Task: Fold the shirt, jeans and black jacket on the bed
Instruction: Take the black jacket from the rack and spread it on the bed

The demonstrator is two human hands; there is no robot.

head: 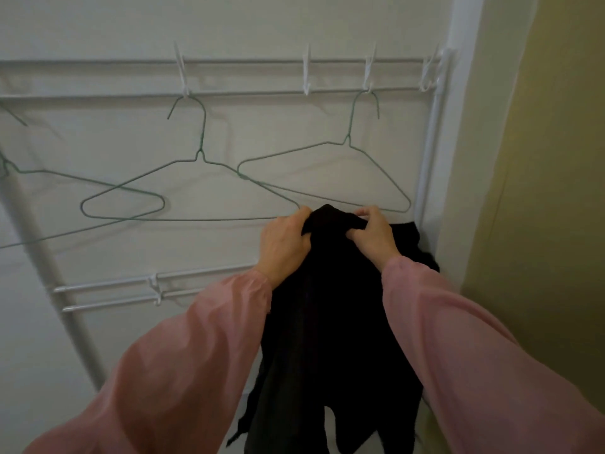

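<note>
Black jacket (330,322): top bunched in tight grip of left hand (284,245) and right hand (373,237), beside wire hangers (203,191). Step: fetching; next, carry to bed.

Green wire hangers (196,220) on white hooks (306,77) of a white rack (262,92) — yellowish wall (540,191) at right.

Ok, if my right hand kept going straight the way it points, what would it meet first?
Most likely the bottom wire of the right green hanger, just beyond the right hand gripping the jacket; then the white backing. Depth is unclear.
</note>
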